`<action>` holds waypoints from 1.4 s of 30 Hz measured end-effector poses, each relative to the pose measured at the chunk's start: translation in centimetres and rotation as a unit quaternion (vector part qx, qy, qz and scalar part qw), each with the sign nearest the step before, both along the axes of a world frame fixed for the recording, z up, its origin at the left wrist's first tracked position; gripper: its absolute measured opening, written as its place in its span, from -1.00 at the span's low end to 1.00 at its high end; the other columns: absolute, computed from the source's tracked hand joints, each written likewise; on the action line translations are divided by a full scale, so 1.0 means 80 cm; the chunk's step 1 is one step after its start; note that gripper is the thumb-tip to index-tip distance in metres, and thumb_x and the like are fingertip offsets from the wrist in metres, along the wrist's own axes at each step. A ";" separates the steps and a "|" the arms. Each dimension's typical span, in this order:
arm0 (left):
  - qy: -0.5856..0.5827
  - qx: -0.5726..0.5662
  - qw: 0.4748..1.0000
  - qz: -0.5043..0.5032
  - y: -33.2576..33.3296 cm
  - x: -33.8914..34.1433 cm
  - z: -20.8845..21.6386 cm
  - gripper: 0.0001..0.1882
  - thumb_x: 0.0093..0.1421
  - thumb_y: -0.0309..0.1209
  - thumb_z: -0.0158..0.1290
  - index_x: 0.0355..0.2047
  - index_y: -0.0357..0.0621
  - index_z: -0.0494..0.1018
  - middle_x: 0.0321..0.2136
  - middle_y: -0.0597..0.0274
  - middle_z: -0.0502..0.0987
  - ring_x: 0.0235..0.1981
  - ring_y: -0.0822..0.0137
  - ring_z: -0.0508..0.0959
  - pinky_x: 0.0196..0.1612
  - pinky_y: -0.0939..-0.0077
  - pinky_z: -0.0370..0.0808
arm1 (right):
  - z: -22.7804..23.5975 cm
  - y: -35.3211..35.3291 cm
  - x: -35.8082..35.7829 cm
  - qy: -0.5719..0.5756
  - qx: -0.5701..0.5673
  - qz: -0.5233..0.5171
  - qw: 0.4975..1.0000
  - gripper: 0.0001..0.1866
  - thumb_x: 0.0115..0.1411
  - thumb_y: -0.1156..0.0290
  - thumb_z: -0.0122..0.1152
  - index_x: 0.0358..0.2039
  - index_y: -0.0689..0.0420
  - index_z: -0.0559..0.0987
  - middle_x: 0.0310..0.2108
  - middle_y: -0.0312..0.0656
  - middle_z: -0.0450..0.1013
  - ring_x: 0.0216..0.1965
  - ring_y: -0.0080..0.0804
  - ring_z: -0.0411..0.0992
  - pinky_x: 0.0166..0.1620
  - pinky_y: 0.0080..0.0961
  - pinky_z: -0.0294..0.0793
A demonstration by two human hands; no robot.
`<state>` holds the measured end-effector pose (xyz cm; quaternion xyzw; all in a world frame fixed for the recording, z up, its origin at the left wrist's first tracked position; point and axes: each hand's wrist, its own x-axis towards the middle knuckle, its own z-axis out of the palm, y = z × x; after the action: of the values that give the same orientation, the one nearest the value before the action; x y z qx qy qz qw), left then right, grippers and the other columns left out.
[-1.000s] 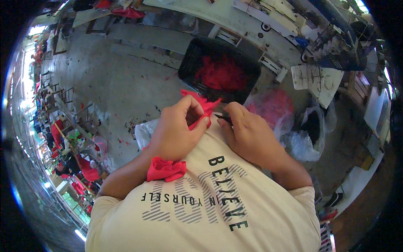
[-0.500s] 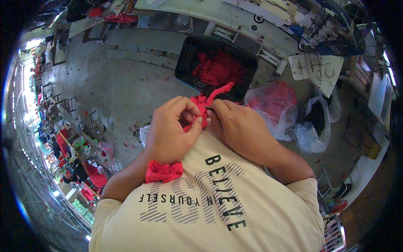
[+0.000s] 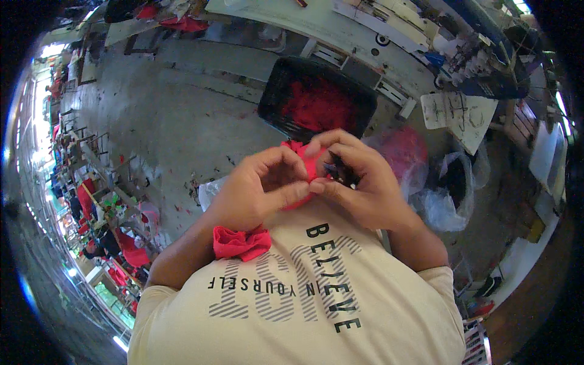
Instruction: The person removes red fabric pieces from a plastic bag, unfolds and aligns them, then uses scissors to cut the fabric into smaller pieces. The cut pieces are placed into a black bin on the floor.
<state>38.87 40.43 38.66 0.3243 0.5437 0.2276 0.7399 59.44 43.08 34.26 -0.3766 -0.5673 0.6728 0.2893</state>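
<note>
In front of my chest, my left hand [image 3: 263, 182] and my right hand [image 3: 365, 176] meet around a piece of red cloth [image 3: 312, 165]. The left thumb and fingers pinch its left side. My right thumb and fingertip press on the cloth close to the left thumb. Within the curl of my right hand sits a small dark tool [image 3: 344, 171], partly hidden by the fingers; its kind is hard to make out. A second, folded piece of red cloth [image 3: 241, 243] lies against my left forearm and the front of my beige shirt.
Beyond my hands a black plastic crate [image 3: 267, 100] holds a heap of red cloth. To its right are clear plastic bags [image 3: 447, 204], one with red stuff inside. A long pale worktable [image 3: 274, 13] runs across the far side. Scraps dot the grey floor [image 3: 194, 131].
My right hand has turned and opened up around the dark tool, whose tip earlier touched the cloth. The thumbs have come together, and the cloth strip that stuck up no longer shows.
</note>
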 end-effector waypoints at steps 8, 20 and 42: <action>0.054 0.005 0.977 -0.208 0.007 -0.037 0.018 -0.78 0.18 -0.40 0.15 -0.21 -0.22 0.43 -0.39 0.35 0.49 -0.33 0.55 0.44 -0.17 0.61 0.39 | 0.034 0.021 0.020 -0.024 -0.116 -0.099 0.988 -0.85 0.23 0.47 0.21 -0.36 0.16 0.39 -0.48 -0.42 0.29 -0.41 -0.71 0.21 -0.34 -0.67 0.27; 0.094 -0.012 0.995 -0.004 0.006 -0.014 -0.008 -0.83 0.34 -0.39 -0.04 -0.25 -0.26 0.45 -0.50 0.36 0.47 -0.49 0.57 0.44 -0.38 0.64 0.43 | 0.015 0.036 0.002 -0.254 0.268 -0.082 0.926 -0.78 0.18 0.48 0.22 -0.19 0.22 0.43 -0.46 -0.12 0.40 -0.46 -0.26 0.40 -0.37 -0.39 0.39; 0.279 0.165 0.941 -0.101 0.021 0.002 0.002 -0.77 0.16 -0.38 0.06 -0.32 -0.36 0.50 -0.43 -0.18 0.54 -0.37 -0.12 0.55 -0.30 0.18 0.44 | 0.019 0.035 -0.032 -0.355 0.179 0.169 0.902 -0.76 0.28 0.27 0.01 -0.27 0.21 0.35 -0.41 0.08 0.47 -0.42 0.06 0.51 -0.39 -0.08 0.50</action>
<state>39.03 42.15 38.85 0.5454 0.6478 0.1380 0.5137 56.84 45.84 35.82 -0.4306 -0.7986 0.4203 0.0133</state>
